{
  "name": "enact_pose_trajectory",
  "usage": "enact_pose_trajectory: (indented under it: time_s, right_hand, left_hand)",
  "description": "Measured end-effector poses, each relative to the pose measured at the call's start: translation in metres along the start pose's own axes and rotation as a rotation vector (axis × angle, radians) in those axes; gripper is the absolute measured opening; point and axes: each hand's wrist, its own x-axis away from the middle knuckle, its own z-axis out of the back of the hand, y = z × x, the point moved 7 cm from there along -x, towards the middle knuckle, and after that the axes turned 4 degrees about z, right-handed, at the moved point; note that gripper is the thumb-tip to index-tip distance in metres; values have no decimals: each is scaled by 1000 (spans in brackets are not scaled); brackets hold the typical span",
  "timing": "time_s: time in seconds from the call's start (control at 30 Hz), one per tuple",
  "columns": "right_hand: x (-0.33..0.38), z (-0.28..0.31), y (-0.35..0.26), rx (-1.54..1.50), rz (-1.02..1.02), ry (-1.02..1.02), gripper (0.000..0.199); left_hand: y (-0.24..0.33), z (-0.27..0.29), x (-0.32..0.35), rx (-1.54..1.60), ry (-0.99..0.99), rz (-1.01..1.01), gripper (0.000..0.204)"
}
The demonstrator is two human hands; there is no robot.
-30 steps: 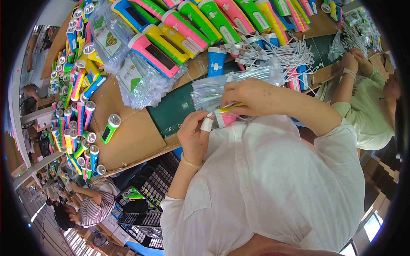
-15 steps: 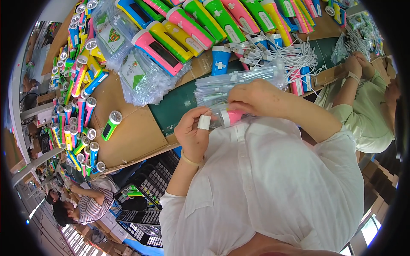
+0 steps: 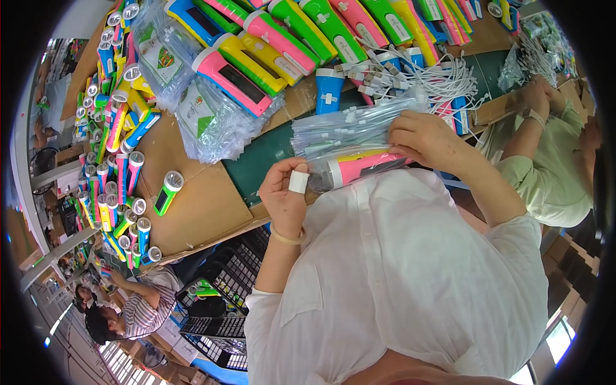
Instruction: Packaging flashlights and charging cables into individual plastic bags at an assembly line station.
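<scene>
While the left hand (image 3: 287, 196) pinches the clear bag's (image 3: 321, 174) mouth, the right hand (image 3: 423, 138) grips the pink flashlight (image 3: 362, 167) — it should slide in straight, unhurried.

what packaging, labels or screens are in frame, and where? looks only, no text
Stack of clear plastic bags: on the table ahead of the right hand, flat, transparent.
Clear bag on pink flashlight: between both hands; left hand at its open end.
Heap of clear bags with green-and-white insert cards: left of centre, crinkled.
Pale label strips: on the bodies of the coloured flashlights along the top, rectangular.
Screens: none visible.
</scene>
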Motion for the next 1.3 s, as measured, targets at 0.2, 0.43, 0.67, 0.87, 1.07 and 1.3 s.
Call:
enact_pose_trajectory:
  time_s: [0.2, 0.43, 0.67, 0.87, 1.07, 1.3]
  right_hand:
    - [6, 59, -4, -125, 52, 138, 16]
    - [19, 158, 91, -561, -520, 585, 24]
    - [66, 316, 265, -297, -911, 1030, 28]
    - [149, 457, 371, -624, -482, 1412, 63]
    - [-27, 222, 179, -536, -408, 678, 47]
    - [-54, -1, -25, -258, 204, -66, 26]
  left_hand:
    - [-14, -21, -15, -450, -184, -208, 15]
    - [6, -72, -15, -919, -152, -584, 19]
    - [9, -78, -6, -908, -197, -554, 17]
    - [11, -76, -14, -822, -245, -543, 13]
    - [9, -70, -4, -774, -323, -403, 12]
    - [1, -63, -6, -644, -260, -224, 14]
